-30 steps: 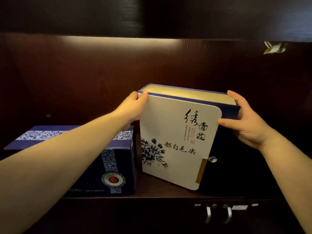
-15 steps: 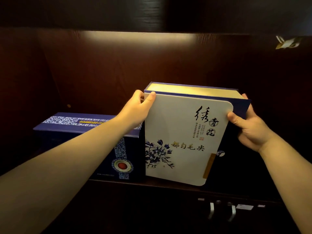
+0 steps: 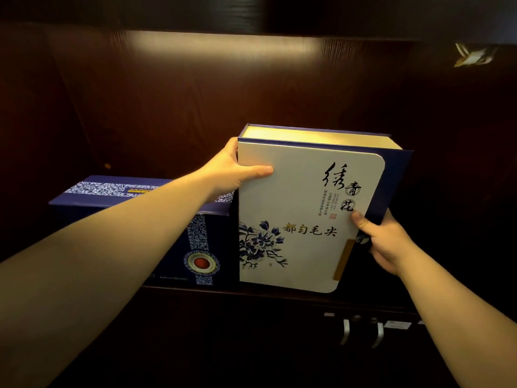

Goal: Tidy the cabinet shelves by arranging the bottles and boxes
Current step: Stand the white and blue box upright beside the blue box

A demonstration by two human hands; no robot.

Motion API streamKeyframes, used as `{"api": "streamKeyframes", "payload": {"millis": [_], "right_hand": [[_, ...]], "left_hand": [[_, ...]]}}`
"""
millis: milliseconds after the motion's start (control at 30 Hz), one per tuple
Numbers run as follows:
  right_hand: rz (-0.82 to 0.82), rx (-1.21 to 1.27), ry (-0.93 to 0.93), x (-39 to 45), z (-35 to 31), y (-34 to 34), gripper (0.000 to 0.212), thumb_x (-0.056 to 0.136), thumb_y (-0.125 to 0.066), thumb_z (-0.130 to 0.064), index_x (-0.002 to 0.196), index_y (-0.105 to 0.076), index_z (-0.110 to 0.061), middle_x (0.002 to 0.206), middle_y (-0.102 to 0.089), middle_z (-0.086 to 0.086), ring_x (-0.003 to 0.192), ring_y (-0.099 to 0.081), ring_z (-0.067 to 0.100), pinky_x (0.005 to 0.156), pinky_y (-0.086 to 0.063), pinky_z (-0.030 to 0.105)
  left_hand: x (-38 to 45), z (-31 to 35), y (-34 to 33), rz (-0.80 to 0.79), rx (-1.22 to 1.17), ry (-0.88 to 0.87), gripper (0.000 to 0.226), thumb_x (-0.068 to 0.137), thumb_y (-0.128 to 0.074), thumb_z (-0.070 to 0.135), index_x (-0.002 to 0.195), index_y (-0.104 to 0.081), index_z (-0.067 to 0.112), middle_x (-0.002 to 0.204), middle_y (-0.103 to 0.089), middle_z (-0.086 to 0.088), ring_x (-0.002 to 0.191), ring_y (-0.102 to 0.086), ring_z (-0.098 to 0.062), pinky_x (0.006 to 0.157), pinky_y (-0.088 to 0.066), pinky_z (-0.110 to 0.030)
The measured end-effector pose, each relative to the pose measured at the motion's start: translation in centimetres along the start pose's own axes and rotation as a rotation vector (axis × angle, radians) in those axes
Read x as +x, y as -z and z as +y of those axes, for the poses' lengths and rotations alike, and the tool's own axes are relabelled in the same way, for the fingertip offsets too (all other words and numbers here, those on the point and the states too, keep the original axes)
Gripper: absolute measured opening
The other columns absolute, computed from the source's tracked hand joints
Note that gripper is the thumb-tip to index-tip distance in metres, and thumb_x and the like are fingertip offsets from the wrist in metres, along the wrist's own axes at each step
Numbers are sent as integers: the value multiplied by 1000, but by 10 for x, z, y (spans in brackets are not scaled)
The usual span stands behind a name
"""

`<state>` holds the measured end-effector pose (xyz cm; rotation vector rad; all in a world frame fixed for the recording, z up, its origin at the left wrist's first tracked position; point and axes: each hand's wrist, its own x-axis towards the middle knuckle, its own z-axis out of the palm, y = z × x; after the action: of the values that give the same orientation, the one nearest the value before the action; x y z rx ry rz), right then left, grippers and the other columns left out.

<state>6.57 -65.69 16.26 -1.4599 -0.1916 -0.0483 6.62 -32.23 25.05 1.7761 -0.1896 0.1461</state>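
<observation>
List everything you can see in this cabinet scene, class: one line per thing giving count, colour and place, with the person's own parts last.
tea box: 1, white front with blue flower and dark blue edges, standing upright on the shelf, right of centre, held on both sides.
dark blue box: 1, dark blue with a white patterned band and a red round emblem, lying on the shelf just left of the tea box.
shelf: 1, dark brown wood, under both boxes.
door handles: 2, silver, below the shelf, lower right.
pale object: 1, whitish, upper right; too blurred to identify.
left hand: 1, grips the tea box's upper left edge.
right hand: 1, grips its right edge.
</observation>
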Motion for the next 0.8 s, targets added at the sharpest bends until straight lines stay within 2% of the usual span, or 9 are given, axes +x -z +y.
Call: {"api": "streamKeyframes", "payload": {"millis": [100, 367, 467, 533, 633, 733, 800], "right_hand": [[-1, -2, -1, 1, 2, 3, 66, 76, -71, -23, 138, -49, -21, 126, -67, 1, 116, -62, 21, 97, -48, 44], [-38, 12, -3, 0, 2, 9, 66, 78, -71, -21, 140, -48, -25, 123, -70, -2, 113, -64, 19, 93, -50, 43], [-35, 7, 10, -1, 4, 7, 64, 78, -71, -22, 138, -49, -25, 121, -71, -4, 111, -66, 16, 92, -51, 41], [-47, -20, 15, -1, 4, 9, 63, 75, -74, -20, 134, -51, -27, 121, -71, -3, 112, -65, 17, 92, -51, 41], [-109, -124, -26, -4, 11, 17, 75, 67, -82, -15, 132, -48, -31, 122, -70, -4, 109, -66, 9, 86, -50, 33], [-138, -198, -124, -6, 24, 22, 84, 63, -84, -11, 132, -43, -34, 123, -67, -8, 96, -65, -6, 72, -45, 22], [-161, -237, -160, -5, 28, 24, 86, 62, -86, -7, 134, -44, -29, 123, -68, -5, 98, -66, -4, 70, -48, 17]], "left_hand": [[-3, 0, 1, -5, 11, -26, 85, 50, -99, 43, 117, -46, 44, 118, -69, 2, 100, -71, -11, 78, -61, -36], [-8, 2, 0, -23, -9, -32, 86, 51, -98, 43, 118, -44, 42, 120, -67, 0, 99, -70, -10, 79, -61, -38], [-8, 0, -1, -23, -7, -21, 95, 49, -97, 46, 127, -42, 39, 124, -65, -1, 104, -69, -15, 84, -60, -42], [-8, -1, 3, -41, 36, -16, 113, 51, -96, 47, 144, -33, 36, 135, -58, 0, 116, -63, -19, 91, -57, -45], [-10, -1, 24, -152, 350, -17, 135, 57, -93, 53, 154, 1, 46, 161, -29, 7, 142, -33, -14, 113, -34, -44], [-17, -12, 59, -367, 784, 107, 146, 52, -90, 63, 153, 12, 44, 167, -7, 10, 149, -16, -15, 120, -19, -45], [-21, -23, 78, -511, 1070, 186, 147, 54, -88, 65, 153, 18, 41, 168, 5, 4, 152, -3, -22, 121, -11, -49]]}}
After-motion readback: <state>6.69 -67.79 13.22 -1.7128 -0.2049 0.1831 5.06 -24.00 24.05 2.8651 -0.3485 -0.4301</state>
